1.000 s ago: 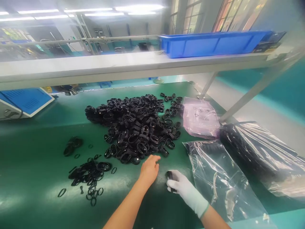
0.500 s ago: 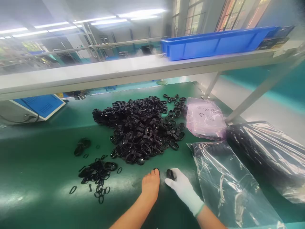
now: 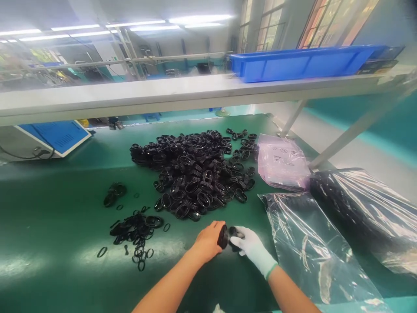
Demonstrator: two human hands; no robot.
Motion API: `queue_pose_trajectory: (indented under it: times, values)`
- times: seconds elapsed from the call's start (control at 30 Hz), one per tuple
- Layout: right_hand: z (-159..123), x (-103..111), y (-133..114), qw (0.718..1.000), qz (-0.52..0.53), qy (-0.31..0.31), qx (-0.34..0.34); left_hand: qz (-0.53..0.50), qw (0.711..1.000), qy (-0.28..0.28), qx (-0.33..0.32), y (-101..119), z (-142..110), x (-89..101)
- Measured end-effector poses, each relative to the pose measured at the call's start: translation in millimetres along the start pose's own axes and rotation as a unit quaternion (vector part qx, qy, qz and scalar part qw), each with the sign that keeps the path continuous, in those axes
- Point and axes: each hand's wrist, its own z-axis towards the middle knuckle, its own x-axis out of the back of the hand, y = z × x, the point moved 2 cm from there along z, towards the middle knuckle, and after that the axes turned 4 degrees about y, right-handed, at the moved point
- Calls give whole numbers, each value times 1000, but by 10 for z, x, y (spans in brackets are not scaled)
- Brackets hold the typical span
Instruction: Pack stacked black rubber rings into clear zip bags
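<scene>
My bare left hand (image 3: 210,239) is closed around a black oval coil (image 3: 223,237) with ribbed sides, held just over the green tabletop. Right beside it, my right hand (image 3: 247,243), in a white glove, grips another black coil (image 3: 233,237) between thumb and fingers. The two coils face each other with a narrow gap between them. Beyond my hands spreads a big heap of similar black oval coils (image 3: 192,174). Left of my forearm lies a small pile of thin black bands (image 3: 138,232), some of them loose. Fingertips behind both coils are partly hidden.
Clear plastic bags (image 3: 312,243) lie on the right, by a pinkish printed bag (image 3: 282,161) and a larger filled dark bag (image 3: 361,208). A raised white shelf (image 3: 146,95) crosses the back, carrying a blue bin (image 3: 302,65). A blue-topped box (image 3: 58,137) stands at left.
My left hand has turned, so the coil in it now shows, and it has come closer to my right hand. The view has shifted slightly.
</scene>
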Motion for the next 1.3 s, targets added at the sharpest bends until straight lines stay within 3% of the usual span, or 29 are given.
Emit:
queue_pose_trajectory:
  times: [0.13, 0.47, 0.57, 0.63, 0.7, 0.8, 0.9, 1.0, 1.2, 1.3]
  values:
    - [-31, 67, -28, 999, 28, -20, 17, -197, 979, 33, 37, 23, -42, -194]
    - [-70, 74, -130, 998, -44, -19, 31, -251, 961, 67, 94, 13, -28, -417]
    - [-125, 41, -205, 994, -89, 15, 54, -230, 968, 63, 76, -26, -36, -413]
    - [-163, 24, -265, 990, -117, 41, 69, -203, 978, 46, 34, -49, 9, -307]
    - [-192, 12, -319, 986, -139, 51, 72, -145, 987, 67, -13, -59, 130, -95]
    - [-213, 11, -365, 982, -175, 48, 59, 34, 987, 147, -58, -20, 443, 280]
    - [-212, 18, -369, 978, -195, 46, 52, 141, 977, 134, -89, 43, 740, 477]
    - [-204, 16, -350, 977, -199, 47, 54, 150, 978, 109, -99, 39, 782, 477]
    - [-192, 14, -311, 977, -201, 44, 54, 170, 977, 82, -94, -84, 387, 243]
    - [-184, 15, -303, 975, -209, 41, 55, 159, 979, 74, -107, -128, 345, 192]
